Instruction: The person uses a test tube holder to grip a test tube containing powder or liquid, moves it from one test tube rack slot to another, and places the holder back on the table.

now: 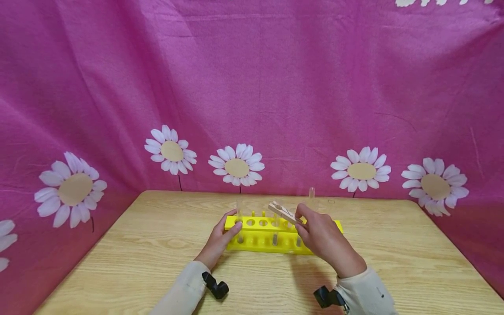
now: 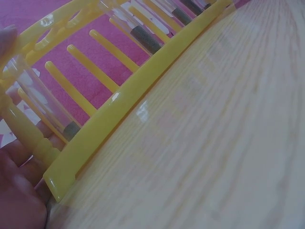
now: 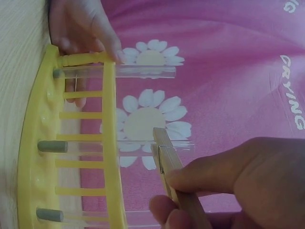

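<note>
A yellow test tube rack point(image 1: 256, 249) stands on the table, with clear test tubes upright in some of its holes. Grey matter fills the bottoms of these tubes. My left hand point(image 1: 219, 239) grips the rack's left end, thumb at the top bar and fingers behind the end post. Beside that thumb stands the leftmost tube point(image 3: 145, 72). Above the rack, my right hand point(image 1: 324, 238) pinches a wooden spring clip point(image 3: 167, 160) between thumb and fingers. The clip's front end overlaps the upper part of the middle tube point(image 3: 131, 148) in the right wrist view. Another tube point(image 3: 50, 215) stands further right.
Yellow pegs point(image 2: 71, 83) rise along the back of the rack. Behind my right hand, a clear tube with a rounded top point(image 1: 312, 192) sticks up. The wooden table point(image 1: 138, 262) reaches back to a pink curtain point(image 1: 275, 87) printed with white flowers.
</note>
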`<state>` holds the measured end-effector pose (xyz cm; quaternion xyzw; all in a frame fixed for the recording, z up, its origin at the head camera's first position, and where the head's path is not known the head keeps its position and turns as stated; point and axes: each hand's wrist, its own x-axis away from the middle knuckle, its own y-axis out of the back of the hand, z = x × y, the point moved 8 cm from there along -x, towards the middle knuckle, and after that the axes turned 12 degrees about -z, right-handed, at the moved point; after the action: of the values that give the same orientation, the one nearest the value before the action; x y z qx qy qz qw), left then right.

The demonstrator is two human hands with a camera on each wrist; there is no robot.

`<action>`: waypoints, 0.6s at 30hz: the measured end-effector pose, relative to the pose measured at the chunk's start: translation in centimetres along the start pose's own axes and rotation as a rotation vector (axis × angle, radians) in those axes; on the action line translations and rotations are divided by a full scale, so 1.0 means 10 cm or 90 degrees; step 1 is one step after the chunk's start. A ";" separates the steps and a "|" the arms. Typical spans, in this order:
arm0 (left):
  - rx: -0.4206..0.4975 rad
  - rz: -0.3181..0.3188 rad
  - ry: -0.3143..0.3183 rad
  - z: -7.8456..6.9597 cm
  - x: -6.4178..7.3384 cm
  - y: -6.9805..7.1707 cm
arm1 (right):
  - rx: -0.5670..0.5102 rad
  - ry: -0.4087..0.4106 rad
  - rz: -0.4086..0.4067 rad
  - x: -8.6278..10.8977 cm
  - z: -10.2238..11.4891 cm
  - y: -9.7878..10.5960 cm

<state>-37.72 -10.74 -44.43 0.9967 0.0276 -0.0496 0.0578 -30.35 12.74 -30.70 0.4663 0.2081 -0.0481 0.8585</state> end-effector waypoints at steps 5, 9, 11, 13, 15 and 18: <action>0.002 0.001 -0.001 -0.01 0.00 0.00 | 0.003 0.008 0.005 0.00 0.01 -0.02; 0.002 0.001 0.001 -0.01 0.00 -0.01 | 0.003 0.009 0.006 0.00 0.01 -0.03; 0.003 0.003 0.001 -0.01 -0.01 -0.01 | 0.002 0.009 0.008 0.00 0.01 -0.03; 0.005 0.002 0.005 0.00 -0.01 -0.01 | 0.002 0.011 0.009 0.00 0.01 -0.04; 0.004 0.002 0.002 0.00 -0.01 -0.01 | 0.001 0.012 0.010 0.01 0.01 -0.04; 0.002 -0.001 0.001 0.00 -0.01 0.00 | -0.001 0.009 0.011 0.01 0.02 -0.05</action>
<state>-37.86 -10.72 -44.43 0.9968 0.0281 -0.0487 0.0565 -30.36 12.36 -31.02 0.4679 0.2105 -0.0374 0.8575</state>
